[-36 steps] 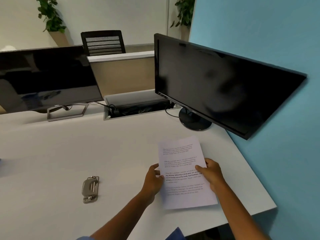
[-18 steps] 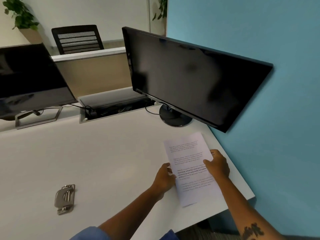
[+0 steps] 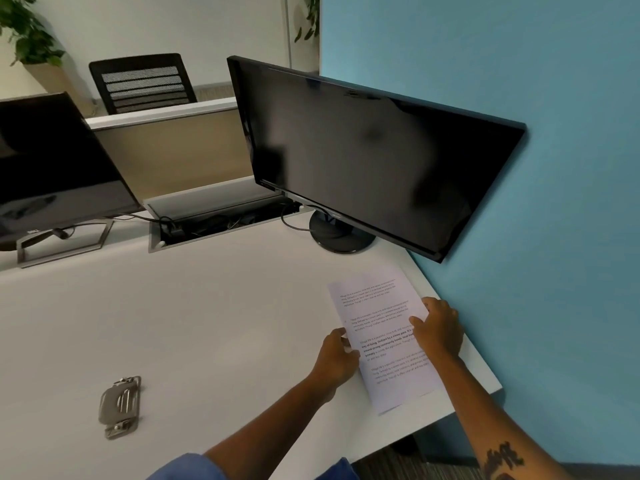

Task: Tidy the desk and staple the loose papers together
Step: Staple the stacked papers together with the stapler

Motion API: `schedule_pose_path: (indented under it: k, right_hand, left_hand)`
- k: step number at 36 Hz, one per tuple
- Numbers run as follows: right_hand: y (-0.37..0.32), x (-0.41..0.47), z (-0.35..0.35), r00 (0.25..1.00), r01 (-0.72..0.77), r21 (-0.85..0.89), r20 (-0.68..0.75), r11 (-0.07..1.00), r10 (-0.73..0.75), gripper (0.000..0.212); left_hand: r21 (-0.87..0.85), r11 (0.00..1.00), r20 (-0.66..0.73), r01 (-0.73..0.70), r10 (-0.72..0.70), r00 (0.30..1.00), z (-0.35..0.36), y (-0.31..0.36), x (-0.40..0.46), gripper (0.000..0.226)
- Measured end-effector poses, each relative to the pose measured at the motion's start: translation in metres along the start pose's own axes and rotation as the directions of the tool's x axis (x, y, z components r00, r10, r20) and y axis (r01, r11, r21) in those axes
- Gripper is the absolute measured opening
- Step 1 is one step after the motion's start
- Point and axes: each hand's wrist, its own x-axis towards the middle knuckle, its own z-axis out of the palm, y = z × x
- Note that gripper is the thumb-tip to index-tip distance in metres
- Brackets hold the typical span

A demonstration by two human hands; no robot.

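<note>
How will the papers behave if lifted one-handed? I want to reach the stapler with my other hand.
The papers look thin, so probably light but floppy, drooping beyond the right hand. Loose sheets may slide apart once the left hand leaves for the stapler.

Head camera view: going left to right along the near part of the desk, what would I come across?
Stapler → left hand → papers → right hand → blue wall.

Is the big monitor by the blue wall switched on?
It looks off: the monitor screen is uniformly black, showing only faint reflections.
</note>
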Motion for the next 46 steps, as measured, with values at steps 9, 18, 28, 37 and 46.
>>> schedule_pose_path:
  k: [9, 18, 28, 37, 46]
  right_hand:
    - [-0.002, -0.002, -0.001, 1.0, -0.019, -0.032, 0.004, 0.999, 0.02, 0.051]
    - [-0.003, -0.003, -0.002, 1.0, -0.026, -0.042, 0.012, 0.999, 0.027, 0.05]
    - [-0.019, -0.011, 0.006, 1.0, 0.003, 0.003, -0.01, 1.0, -0.003, 0.052]
    - [-0.059, -0.028, 0.032, 0.98, 0.199, 0.011, -0.003, 0.98, -0.199, 0.063]
    - [-0.122, -0.076, 0.067, 0.939, 0.332, 0.018, 0.092, 0.943, -0.332, 0.067]
  left_hand:
    - [0.099, 0.994, -0.011, -0.04, 0.042, 0.999, 0.002, -0.001, -0.003, 0.033]
    - [0.098, 0.995, -0.066, 0.035, -0.029, 0.997, -0.009, -0.009, -0.007, 0.063]
    - [0.326, 0.94, -0.168, -0.104, 0.166, 0.972, -0.043, -0.03, -0.012, 0.066]
    - [0.685, 0.717, -0.217, -0.128, 0.369, 0.903, -0.105, -0.051, -0.021, 0.079]
    - [0.812, 0.579, -0.247, -0.072, 0.453, 0.857, -0.18, -0.084, -0.042, 0.097]
